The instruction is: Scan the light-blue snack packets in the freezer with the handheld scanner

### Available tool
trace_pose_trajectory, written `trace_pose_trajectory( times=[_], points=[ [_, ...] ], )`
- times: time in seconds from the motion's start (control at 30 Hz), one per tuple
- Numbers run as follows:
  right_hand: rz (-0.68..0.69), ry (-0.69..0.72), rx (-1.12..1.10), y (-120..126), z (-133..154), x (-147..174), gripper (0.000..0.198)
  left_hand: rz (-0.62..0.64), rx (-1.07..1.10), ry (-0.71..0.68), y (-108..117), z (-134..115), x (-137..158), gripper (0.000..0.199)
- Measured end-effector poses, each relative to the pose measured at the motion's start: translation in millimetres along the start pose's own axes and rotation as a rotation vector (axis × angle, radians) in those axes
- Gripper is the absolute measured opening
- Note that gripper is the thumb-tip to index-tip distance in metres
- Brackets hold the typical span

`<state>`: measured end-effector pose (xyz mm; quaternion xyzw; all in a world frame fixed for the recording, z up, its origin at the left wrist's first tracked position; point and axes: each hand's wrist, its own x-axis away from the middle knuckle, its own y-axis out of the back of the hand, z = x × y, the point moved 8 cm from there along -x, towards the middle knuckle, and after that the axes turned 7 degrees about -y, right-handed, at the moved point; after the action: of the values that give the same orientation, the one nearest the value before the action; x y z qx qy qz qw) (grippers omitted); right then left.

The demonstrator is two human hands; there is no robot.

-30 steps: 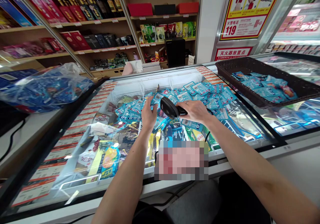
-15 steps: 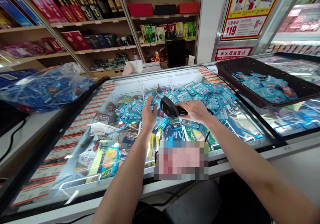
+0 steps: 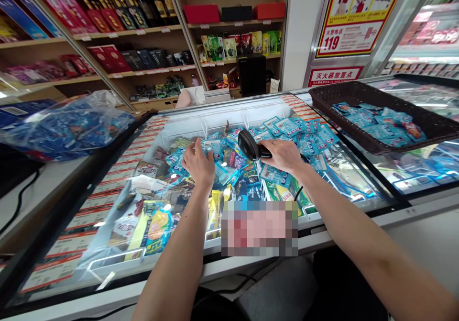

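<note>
My right hand (image 3: 285,154) is wrapped round the handle of a black handheld barcode scanner (image 3: 248,144), its head turned left and its cord trailing below my wrist. My left hand (image 3: 199,164) has curled fingers and seems to pinch a small blue snack packet (image 3: 212,146), which shows beside the thumb with a pale label facing up; the fingertips are partly hidden. Both hands hover over a glass-topped chest freezer, above a loose pile of similar blue packets (image 3: 289,127). A gap separates the scanner from the packet at my left hand.
To the right, a dark brown basket (image 3: 362,141) contains more blue packets. A clear plastic bag of blue packets (image 3: 68,125) rests at the left. Ice-cream packages (image 3: 157,227) lie under the freezer glass. Stocked shelves (image 3: 125,72) stand behind; a blurred patch covers the near edge.
My left hand has shifted left, and the labelled blue packet appears to have gone with it. The scanner has risen slightly and tilted to the right in my right hand.
</note>
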<state>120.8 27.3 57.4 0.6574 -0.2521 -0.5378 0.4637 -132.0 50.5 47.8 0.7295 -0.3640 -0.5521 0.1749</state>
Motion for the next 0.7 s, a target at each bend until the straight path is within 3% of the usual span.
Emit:
trace_pose_trajectory(
  times=[0.07, 0.23, 0.7],
  points=[
    [0.001, -0.009, 0.003, 0, -1, 0, 0.045, 0.003, -0.004, -0.097, 2, -11, 1, 0.049],
    [-0.016, -0.010, 0.004, 0, -3, -1, 0.044, 0.165, -0.050, -0.324, -14, -35, 8, 0.030],
    [-0.042, -0.133, 0.001, -1, -17, -3, 0.036, 0.101, -0.045, -0.256, -20, -20, 10, 0.029]
  ],
)
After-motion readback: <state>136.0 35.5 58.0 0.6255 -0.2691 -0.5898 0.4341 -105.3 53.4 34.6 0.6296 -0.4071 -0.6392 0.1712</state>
